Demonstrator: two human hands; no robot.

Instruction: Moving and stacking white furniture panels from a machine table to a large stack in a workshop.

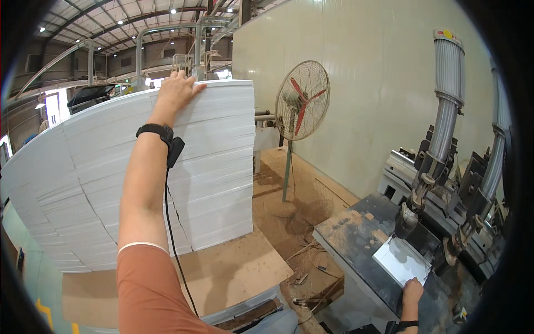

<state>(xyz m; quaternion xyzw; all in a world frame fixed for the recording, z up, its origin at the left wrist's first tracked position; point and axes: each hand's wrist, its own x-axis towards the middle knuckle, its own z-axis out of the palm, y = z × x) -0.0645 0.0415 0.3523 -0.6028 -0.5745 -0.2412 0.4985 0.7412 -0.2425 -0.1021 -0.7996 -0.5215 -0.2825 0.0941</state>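
A tall stack of white panels [217, 161] fills the left side, its layers lying flat on one another. Stretched up to its top edge, my left hand [178, 94] rests over the top panel, fingers extended and thumb apart; the fingertips are partly out of sight. At the lower right, my right hand [412, 290] is closed on the near edge of a small white panel [397, 259]. That panel lies flat on a dark machine table [350, 250], partly beneath the end of a ribbed metal cylinder unit [445, 106].
A brown board [239, 267] lies under the stack. A standing fan with red blades [302, 103] is by the pale wall [367, 100]. Cables [317, 261] and dust cover the floor between stack and machine. A black cord [172, 239] hangs from my left wrist.
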